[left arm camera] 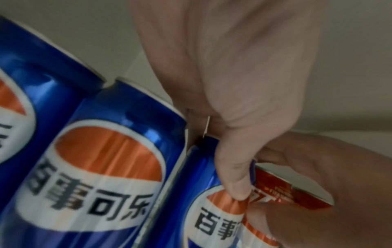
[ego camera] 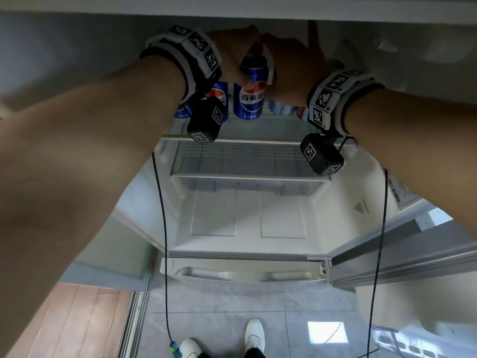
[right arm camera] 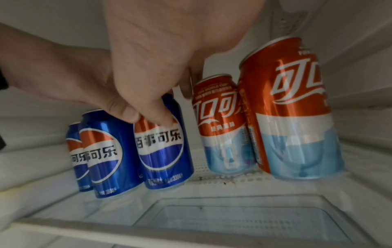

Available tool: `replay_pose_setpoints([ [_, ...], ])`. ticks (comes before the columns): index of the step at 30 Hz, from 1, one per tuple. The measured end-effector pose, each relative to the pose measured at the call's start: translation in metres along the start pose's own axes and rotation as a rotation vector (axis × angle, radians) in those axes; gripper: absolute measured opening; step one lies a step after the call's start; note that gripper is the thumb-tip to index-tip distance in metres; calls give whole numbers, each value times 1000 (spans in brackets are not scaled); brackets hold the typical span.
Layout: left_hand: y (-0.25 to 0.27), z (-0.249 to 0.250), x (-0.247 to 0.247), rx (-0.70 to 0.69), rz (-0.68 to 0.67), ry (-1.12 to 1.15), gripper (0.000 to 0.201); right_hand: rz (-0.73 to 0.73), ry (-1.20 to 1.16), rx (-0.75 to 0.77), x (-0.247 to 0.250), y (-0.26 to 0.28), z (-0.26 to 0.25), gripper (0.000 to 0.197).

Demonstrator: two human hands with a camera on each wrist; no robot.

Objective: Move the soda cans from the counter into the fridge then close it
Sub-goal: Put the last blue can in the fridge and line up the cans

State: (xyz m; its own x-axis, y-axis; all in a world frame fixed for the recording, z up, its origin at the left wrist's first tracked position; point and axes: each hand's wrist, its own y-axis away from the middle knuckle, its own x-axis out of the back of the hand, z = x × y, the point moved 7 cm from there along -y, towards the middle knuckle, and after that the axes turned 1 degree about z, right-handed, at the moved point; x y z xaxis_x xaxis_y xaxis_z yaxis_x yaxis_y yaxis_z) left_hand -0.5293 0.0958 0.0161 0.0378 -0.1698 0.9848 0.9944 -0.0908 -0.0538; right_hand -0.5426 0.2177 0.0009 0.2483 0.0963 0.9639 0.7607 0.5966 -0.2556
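Note:
A blue soda can (ego camera: 249,102) (right arm camera: 163,151) stands on the fridge's top shelf (right arm camera: 212,189). My left hand (ego camera: 240,63) (left arm camera: 229,159) grips its upper part, thumb across the front. My right hand (ego camera: 273,60) (right arm camera: 169,107) pinches the same can from the right, thumb on the label. Left of it stand two more blue cans (right arm camera: 106,151) (right arm camera: 74,151); the nearer one (left arm camera: 101,167) touches the held can (left arm camera: 212,218). To its right stand two red cans (right arm camera: 224,125) (right arm camera: 292,117). My fingers behind the can are hidden.
The fridge door (ego camera: 400,254) hangs open at the right. Below the top shelf are a second shelf (ego camera: 245,174) and a white bottom compartment (ego camera: 247,218). Two wrist-camera cables (ego camera: 161,202) dangle down. My white shoes (ego camera: 254,334) stand on grey tiles.

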Motion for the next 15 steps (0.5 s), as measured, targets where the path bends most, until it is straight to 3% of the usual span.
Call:
replay_pose_setpoints([
  [5,11,-5,2,11,-37,-1,78,-58,33,98,-10,-5,-16,75],
  [9,22,-26,7,83,-35,-9,88,-83,10,78,-13,-11,-19,71],
  [12,28,-44,-1,121,-84,-38,77,-100,-35,68,-14,-14,-17,79],
  [15,31,-50,-4,99,-46,-44,71,-117,-55,111,-12,-18,-22,82],
])
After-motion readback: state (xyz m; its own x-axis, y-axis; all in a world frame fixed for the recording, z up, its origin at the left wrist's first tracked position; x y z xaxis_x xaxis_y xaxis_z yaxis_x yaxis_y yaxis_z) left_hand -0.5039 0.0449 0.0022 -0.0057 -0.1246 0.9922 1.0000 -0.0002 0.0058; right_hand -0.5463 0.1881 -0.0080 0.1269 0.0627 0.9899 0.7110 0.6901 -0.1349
